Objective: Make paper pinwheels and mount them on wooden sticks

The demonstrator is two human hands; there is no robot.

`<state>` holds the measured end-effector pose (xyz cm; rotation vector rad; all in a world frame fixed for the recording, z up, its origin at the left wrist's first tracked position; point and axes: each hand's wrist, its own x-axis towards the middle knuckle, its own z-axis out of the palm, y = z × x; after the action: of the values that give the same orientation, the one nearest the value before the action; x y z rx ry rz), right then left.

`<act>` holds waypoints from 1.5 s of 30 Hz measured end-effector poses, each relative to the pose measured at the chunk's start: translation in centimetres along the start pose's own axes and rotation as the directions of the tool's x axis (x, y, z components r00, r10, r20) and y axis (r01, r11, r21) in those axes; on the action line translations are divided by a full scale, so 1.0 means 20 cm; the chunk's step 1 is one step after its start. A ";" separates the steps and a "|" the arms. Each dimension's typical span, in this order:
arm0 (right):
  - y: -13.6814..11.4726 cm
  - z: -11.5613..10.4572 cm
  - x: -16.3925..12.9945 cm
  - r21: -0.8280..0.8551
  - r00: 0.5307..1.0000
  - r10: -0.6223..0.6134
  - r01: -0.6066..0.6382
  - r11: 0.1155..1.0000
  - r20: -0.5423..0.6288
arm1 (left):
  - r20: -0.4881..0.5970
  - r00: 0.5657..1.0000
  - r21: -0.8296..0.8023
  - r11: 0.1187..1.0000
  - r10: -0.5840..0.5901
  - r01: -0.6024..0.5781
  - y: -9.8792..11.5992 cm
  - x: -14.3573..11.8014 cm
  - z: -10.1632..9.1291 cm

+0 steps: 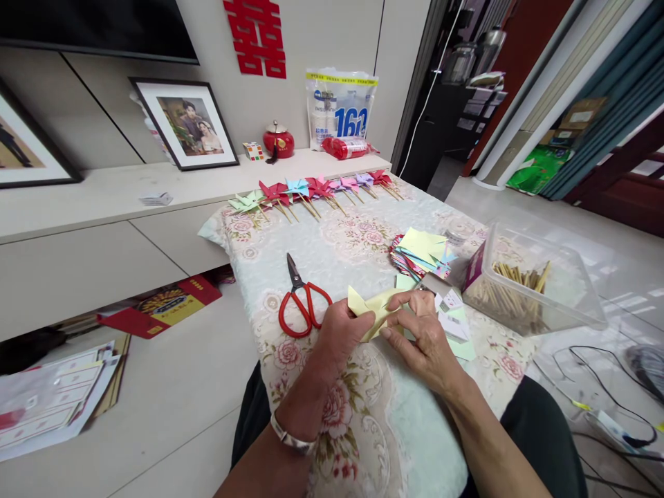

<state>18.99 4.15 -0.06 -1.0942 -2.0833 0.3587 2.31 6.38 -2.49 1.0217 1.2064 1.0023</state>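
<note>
A pale yellow paper pinwheel point(374, 309), its blades partly folded, is held above the floral tablecloth point(357, 242). My left hand point(345, 332) pinches its left side between thumb and fingers. From the right, my right hand point(420, 332) grips the paper's other edge with thumb and forefinger. Whether a pin sits between those fingers is hidden. Red-handled scissors point(303, 297) lie just left of my left hand, blades pointing away. Beyond my right hand is a stack of coloured paper pieces point(422, 249), and a small white box point(451, 315) lies beside it.
Finished pinwheels on sticks point(316, 190) line the table's far edge. A clear plastic bin point(550, 277) with wooden sticks point(519, 290) stands at the right. Behind the table, a cabinet point(104, 200) bears a framed photo point(187, 124) and a red jar point(279, 142). Cables point(612, 366) cross the floor.
</note>
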 end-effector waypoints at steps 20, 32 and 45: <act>0.00 0.03 0.01 0.003 0.992 0.123 -0.123 0.992 -0.020 | 0.038 0.999 0.014 1.000 -0.013 0.012 -0.02 0.00 0.00; 0.00 0.04 0.01 0.040 0.989 0.149 -0.148 0.988 -0.015 | 0.054 0.998 -0.046 0.998 -0.029 0.031 -0.02 0.00 0.00; 0.00 0.04 0.02 0.050 0.988 0.154 -0.152 0.987 -0.023 | 0.043 0.999 0.015 1.000 -0.026 0.025 -0.02 0.00 0.00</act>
<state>18.23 4.46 -0.46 -1.2271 -1.9622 0.4639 2.29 6.23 -2.86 1.0322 1.1899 0.9482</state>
